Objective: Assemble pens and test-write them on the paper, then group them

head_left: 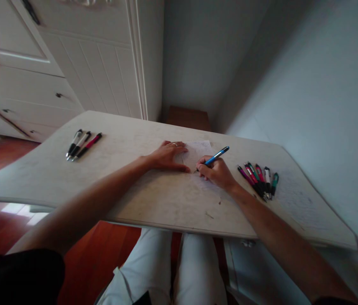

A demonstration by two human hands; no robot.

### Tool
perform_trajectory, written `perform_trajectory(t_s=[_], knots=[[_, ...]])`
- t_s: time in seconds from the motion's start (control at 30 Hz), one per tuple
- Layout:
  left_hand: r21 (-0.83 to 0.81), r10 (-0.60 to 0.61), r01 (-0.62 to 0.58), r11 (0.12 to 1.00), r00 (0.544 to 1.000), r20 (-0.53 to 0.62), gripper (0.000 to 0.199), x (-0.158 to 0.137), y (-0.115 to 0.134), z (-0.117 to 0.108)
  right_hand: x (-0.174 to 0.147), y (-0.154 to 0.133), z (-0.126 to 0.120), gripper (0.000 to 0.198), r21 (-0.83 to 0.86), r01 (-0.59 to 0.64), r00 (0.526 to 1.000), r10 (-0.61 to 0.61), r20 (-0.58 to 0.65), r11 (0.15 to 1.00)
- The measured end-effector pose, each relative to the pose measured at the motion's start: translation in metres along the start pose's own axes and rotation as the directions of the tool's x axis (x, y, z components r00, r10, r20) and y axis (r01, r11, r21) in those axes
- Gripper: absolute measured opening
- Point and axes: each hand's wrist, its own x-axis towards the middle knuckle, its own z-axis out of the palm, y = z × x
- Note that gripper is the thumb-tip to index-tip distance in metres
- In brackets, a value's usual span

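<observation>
A small sheet of paper (198, 148) with faint writing lies on the white table (128, 178). My left hand (167, 156) rests flat at the sheet's left side, thumb and fingers spread apart, a ring on one finger. In my right hand (215, 171) is a blue pen (217, 156), pinched between thumb and fingers. Its tip points down at the lower part of the paper, near my left thumb. Whether the tip touches the paper I cannot tell.
Several pens (259, 180) in different colours lie grouped to the right, beside a patch of scribbles (301, 203) on the tabletop. Three more pens (83, 145) lie at the left. White cabinets (102, 63) stand behind the table, and a pale wall (331, 97) borders its right side.
</observation>
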Motion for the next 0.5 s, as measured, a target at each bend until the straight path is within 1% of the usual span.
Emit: perform_trajectory(t_s=[0.2,0.5], knots=[[0.013,0.006,-0.007,1.000,1.000,0.009,0.080,-0.0011,0.0022,-0.0015,-0.0009,-0.0018,0.0004,0.018,-0.064,0.025,0.998,-0.021,0.058,0.998],[0.023,0.021,-0.021,1.000,1.000,0.005,0.084,-0.0017,0.0021,-0.0013,-0.0006,-0.0004,0.0009,0.021,-0.092,0.040,0.996,-0.033,0.082,0.995]])
